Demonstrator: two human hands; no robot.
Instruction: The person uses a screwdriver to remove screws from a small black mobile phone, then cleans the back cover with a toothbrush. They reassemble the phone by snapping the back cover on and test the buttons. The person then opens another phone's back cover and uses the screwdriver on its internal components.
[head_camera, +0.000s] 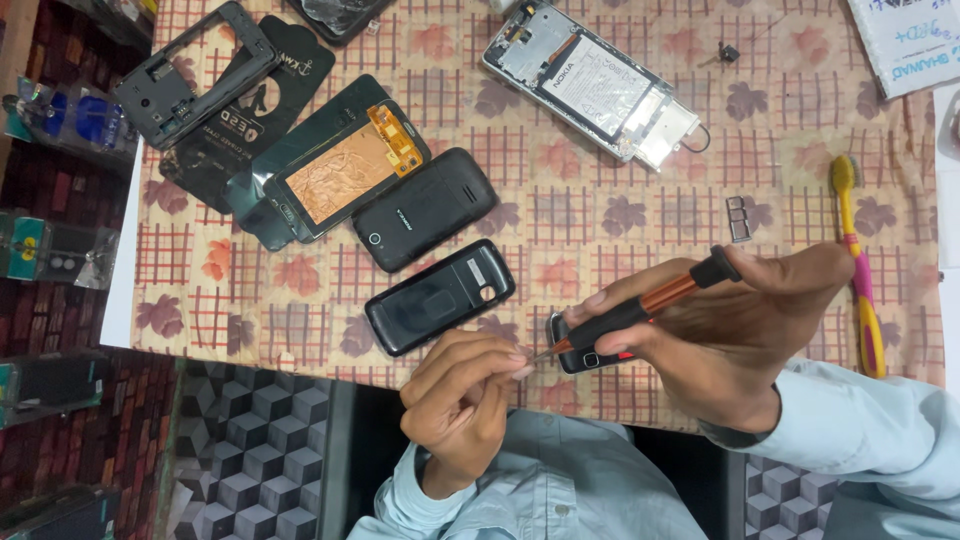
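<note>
Two hands at table edge | right hand (725, 335) closed around orange-and-black screwdriver (640, 305), tip angled down-left | left hand (465, 395) fingertips pinched together at tip; contents cannot be told | small black phone (590, 357) beneath, mostly hidden | black back cover (440, 297) just left on patterned tablecloth (600, 215)

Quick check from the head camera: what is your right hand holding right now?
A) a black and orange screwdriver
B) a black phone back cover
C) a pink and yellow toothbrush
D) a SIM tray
A: the right hand grips the black and orange screwdriver, its tip pointing at the left hand.
</note>
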